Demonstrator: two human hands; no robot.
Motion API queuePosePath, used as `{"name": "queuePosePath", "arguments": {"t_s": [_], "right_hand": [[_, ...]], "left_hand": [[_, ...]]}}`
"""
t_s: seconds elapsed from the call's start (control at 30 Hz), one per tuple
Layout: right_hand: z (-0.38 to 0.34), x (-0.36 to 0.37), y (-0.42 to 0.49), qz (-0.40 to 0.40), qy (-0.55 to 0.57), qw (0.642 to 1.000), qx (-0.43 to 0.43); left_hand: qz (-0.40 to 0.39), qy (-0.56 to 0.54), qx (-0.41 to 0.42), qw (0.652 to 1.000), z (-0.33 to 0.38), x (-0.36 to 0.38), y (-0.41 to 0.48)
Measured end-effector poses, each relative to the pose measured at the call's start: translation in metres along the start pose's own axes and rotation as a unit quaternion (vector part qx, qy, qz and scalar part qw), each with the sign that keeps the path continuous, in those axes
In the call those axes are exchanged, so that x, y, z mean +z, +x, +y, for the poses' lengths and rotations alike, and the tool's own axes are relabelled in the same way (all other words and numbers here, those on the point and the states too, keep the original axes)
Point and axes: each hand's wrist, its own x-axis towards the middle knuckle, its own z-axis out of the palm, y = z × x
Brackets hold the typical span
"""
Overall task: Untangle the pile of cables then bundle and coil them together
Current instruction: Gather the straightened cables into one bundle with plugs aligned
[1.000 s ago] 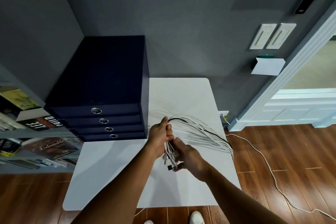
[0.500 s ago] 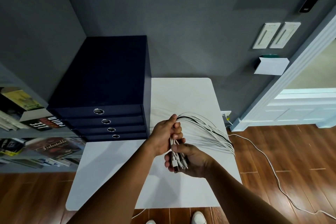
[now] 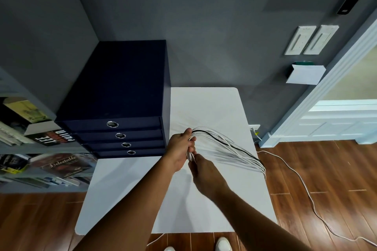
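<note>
Above the white rectangular table (image 3: 204,108), the left hand (image 3: 179,149) clenches the bundle of thin white and black cables (image 3: 228,149); the right hand (image 3: 204,171), lower half a second ago, now pinches the plug ends, apparently readying coiling.

A dark book cover (image 3: 54,137) on the left grey shelf reads "LEE", seen upside down. Below it, a brown glossy book (image 3: 61,164) shows the script word "Delectable".

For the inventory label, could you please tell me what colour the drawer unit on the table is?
Dark navy blue drawer unit, with silver ring pulls; the head view shows it.
</note>
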Motion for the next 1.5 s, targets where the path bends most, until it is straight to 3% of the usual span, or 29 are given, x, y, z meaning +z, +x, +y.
{"name": "queuePosePath", "arguments": {"t_s": [0.07, 0.17, 0.23, 0.3, 0.33, 0.4, 0.47, 0.5, 0.63, 0.8, 0.87, 0.93, 1.1, 1.2, 1.27, 1.33, 1.43, 1.5], "right_hand": [[0.006, 0.016, -0.006, 0.103, -0.152, 0.983, -0.017], [0.011, 0.026, -0.013, 0.182, -0.17, 0.967, -0.052], [0.014, 0.026, -0.02, 0.151, -0.097, 0.981, -0.08], [0.011, 0.019, -0.031, 0.053, 0.082, 0.994, -0.057], [0.006, 0.013, -0.035, -0.001, 0.223, 0.975, -0.019], [0.002, 0.0, -0.031, -0.049, 0.47, 0.875, 0.108], [0.007, -0.012, -0.025, -0.105, 0.59, 0.778, 0.188], [0.009, -0.018, -0.024, -0.139, 0.612, 0.752, 0.201], [0.014, -0.024, -0.023, -0.257, 0.659, 0.684, 0.176], [0.013, -0.022, -0.019, -0.354, 0.653, 0.649, 0.164], [0.015, -0.025, -0.013, -0.381, 0.626, 0.663, 0.151], [0.012, -0.031, -0.009, -0.378, 0.577, 0.707, 0.157], [-0.004, -0.033, -0.004, -0.235, 0.348, 0.901, 0.109], [-0.012, -0.016, -0.004, -0.118, 0.16, 0.979, 0.043], [-0.014, -0.001, -0.007, -0.027, 0.0, 0.999, 0.022], [-0.015, 0.014, -0.012, 0.054, -0.112, 0.992, 0.033], [-0.014, 0.025, -0.019, 0.08, -0.099, 0.992, 0.023], [-0.009, 0.024, -0.021, 0.023, -0.056, 0.998, -0.028]], "left_hand": [[0.032, -0.038, -0.008, 0.999, -0.001, 0.01, -0.004], [0.061, -0.067, -0.003, 0.996, -0.003, 0.022, -0.01], [0.059, -0.083, -0.008, 0.995, -0.005, 0.022, -0.008], [0.044, -0.085, -0.014, 0.995, -0.004, 0.017, -0.006], [0.032, -0.087, -0.019, 0.996, -0.003, 0.014, -0.005], [0.003, -0.093, -0.034, 0.995, -0.002, 0.009, -0.007], [-0.028, -0.094, -0.046, 0.994, -0.001, 0.008, -0.011], [-0.045, -0.095, -0.051, 0.993, 0.0, 0.009, -0.012], [-0.105, -0.12, -0.08, 0.984, 0.001, 0.012, -0.018], [-0.136, -0.123, -0.077, 0.98, 0.002, 0.01, -0.023], [-0.141, -0.119, -0.07, 0.98, 0.002, 0.004, -0.023], [-0.151, -0.125, -0.064, 0.978, 0.003, -0.003, -0.021], [-0.13, -0.066, -0.016, 0.989, 0.004, -0.013, -0.012], [-0.065, 0.027, 0.031, 0.997, 0.003, -0.01, -0.009], [-0.019, 0.072, 0.051, 0.996, 0.001, -0.005, -0.008], [0.013, 0.067, 0.049, 0.996, -0.002, 0.002, -0.008], [0.062, 0.058, 0.054, 0.995, -0.01, 0.007, -0.008], [0.065, 0.063, 0.063, 0.994, -0.012, 0.001, -0.008]]}}
